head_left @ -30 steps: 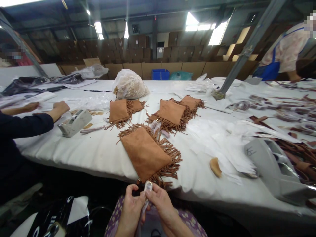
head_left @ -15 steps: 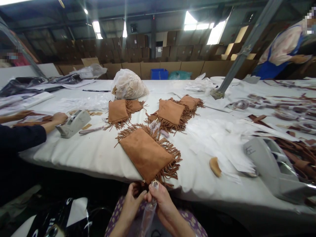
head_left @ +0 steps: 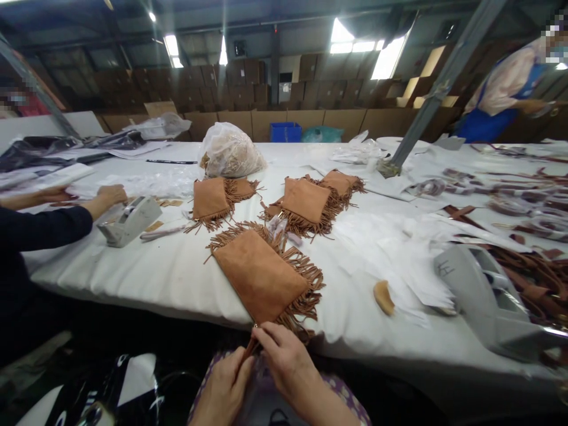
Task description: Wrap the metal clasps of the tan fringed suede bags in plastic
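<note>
A brown suede bag (head_left: 261, 275) with fringe along its edges lies tilted on the table, its near corner at the front edge. From that corner a narrow brown strap (head_left: 250, 348) hangs toward me, and my left hand (head_left: 224, 381) is closed around it. My right hand (head_left: 288, 364) is closed with its fingertips at the strap's upper end, beside a small metal fitting (head_left: 255, 325). What lies between those right fingertips is hidden. Just behind the bag is a crumpled clear plastic wrapping (head_left: 277, 228).
More fringed bags (head_left: 306, 200) lie farther back, before a stuffed plastic sack (head_left: 231, 151). Tape dispensers stand left (head_left: 129, 220) and right (head_left: 483, 302). A tan curved piece (head_left: 383, 297) lies by white sheets (head_left: 399, 254). A co-worker's arm (head_left: 57, 225) reaches in from the left.
The metal clasp and plastic-wrapped strap in my right hand have gone from sight. My right hand has shifted to the bag's corner. The co-worker's hands at left have moved slightly.
</note>
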### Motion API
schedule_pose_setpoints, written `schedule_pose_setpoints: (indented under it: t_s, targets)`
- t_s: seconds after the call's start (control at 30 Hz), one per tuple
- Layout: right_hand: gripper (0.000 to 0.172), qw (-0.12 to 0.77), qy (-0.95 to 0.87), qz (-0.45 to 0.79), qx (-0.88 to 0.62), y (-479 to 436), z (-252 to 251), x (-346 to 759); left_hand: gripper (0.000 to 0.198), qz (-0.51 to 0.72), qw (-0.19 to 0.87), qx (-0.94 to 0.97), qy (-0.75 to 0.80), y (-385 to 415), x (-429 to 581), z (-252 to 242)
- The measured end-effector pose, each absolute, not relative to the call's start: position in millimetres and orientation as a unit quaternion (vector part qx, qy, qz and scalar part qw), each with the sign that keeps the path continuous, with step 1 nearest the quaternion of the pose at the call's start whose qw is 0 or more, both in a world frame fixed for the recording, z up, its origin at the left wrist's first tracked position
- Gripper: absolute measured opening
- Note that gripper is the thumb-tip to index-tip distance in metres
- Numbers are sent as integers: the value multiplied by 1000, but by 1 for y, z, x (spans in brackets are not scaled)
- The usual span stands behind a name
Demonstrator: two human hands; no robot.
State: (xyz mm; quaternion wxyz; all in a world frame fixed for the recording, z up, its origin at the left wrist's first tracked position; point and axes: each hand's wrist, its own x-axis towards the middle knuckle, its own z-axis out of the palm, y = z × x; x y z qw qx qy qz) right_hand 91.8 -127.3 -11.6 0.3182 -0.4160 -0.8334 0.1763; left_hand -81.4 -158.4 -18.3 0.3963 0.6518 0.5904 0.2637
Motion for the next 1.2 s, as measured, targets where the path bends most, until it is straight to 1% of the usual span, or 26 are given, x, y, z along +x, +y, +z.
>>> schedule_pose_setpoints:
  t_s: [0.03, 0.1, 0.17, 0.23, 0.33, 0.43, 0.5, 0.57, 0.67, 0.77, 0.83, 0.93, 1.0, 1.03, 1.1, 1.13, 1.2]
  targets:
    - [35, 302, -853, 172, -389, -124, -9, 86, 32, 263, 392, 670, 573, -158, -81, -10]
    - [25, 289, -867, 176, -365, -119, -7, 77, 33, 271, 379, 695, 548, -154, -81, 0]
    - [16, 309, -850, 213, -369, -115, -9, 74, 33, 288, 356, 704, 543, -147, -86, 3]
    - [14, 352, -806, 270, -392, -113, -13, 76, 33, 315, 345, 699, 542, -134, -94, -1]
    - [17, 415, -719, 333, -447, -113, -14, 87, 41, 326, 384, 698, 509, -109, -98, -8]
    - [22, 439, -675, 358, -473, -113, -4, 102, 35, 306, 429, 733, 429, -87, -83, -6]
    - [26, 451, -662, 374, -467, -111, 4, 114, 30, 289, 440, 759, 383, -76, -65, -1]
    - [25, 464, -641, 386, -474, -109, 11, 126, 24, 267, 432, 783, 359, -68, -45, 4]
    - [22, 487, -573, 379, -539, -108, 9, 141, 24, 249, 397, 812, 349, -63, -19, 8]
    - [26, 503, -504, 373, -595, -112, -3, 147, 24, 255, 371, 825, 342, -66, -1, 2]
    - [28, 495, -495, 368, -612, -117, -10, 147, 23, 271, 366, 822, 343, -71, 6, -6]
    - [28, 465, -535, 314, -632, -122, -10, 159, 22, 294, 376, 801, 362, -78, 12, -21]
    - [28, 459, -551, 233, -657, -124, -1, 188, 21, 318, 394, 764, 400, -76, 14, -28]
    - [29, 460, -546, 174, -678, -125, 6, 211, 21, 330, 410, 739, 421, -73, 14, -30]
    - [36, 468, -480, 22, -742, -131, 21, 272, 28, 346, 454, 683, 455, -65, 15, -31]
    - [43, 456, -446, -57, -768, -136, 28, 306, 32, 349, 481, 658, 463, -60, 16, -30]
    - [57, 397, -411, -174, -802, -149, 37, 374, 40, 352, 528, 613, 471, -51, 18, -28]
